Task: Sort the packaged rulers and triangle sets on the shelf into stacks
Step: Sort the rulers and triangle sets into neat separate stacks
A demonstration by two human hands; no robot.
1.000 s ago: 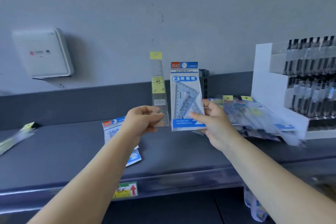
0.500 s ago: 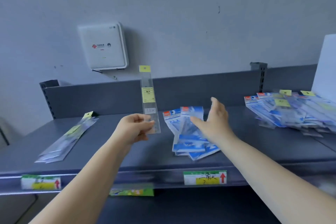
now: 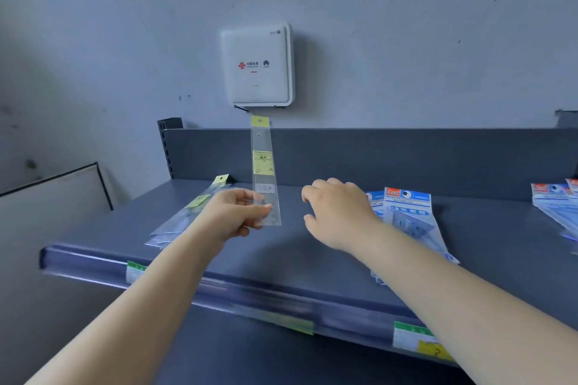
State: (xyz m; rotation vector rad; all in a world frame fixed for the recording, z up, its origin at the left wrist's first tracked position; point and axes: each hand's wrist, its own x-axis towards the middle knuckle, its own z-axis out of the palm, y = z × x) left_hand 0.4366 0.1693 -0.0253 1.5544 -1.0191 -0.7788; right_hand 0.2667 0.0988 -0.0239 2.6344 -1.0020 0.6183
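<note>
My left hand (image 3: 235,216) pinches the lower end of a clear packaged ruler (image 3: 262,162) with a yellow tag, held upright above the grey shelf (image 3: 297,256). Behind that hand a stack of packaged rulers (image 3: 194,212) lies flat on the shelf. My right hand (image 3: 339,212) hovers with its fingers apart and nothing in it, just left of a stack of blue triangle set packs (image 3: 409,219). An unsorted pile of packs (image 3: 555,206) shows at the far right edge.
A white wall box (image 3: 257,65) hangs above the shelf's back panel (image 3: 391,156). Price labels (image 3: 416,339) run along the shelf's front rail. A framed board (image 3: 53,194) leans at the left, beyond the shelf's end.
My right hand has let go of the triangle set pack, which now lies on the blue stack, and has pulled back empty. The view has swung left. My left hand still holds the ruler.
</note>
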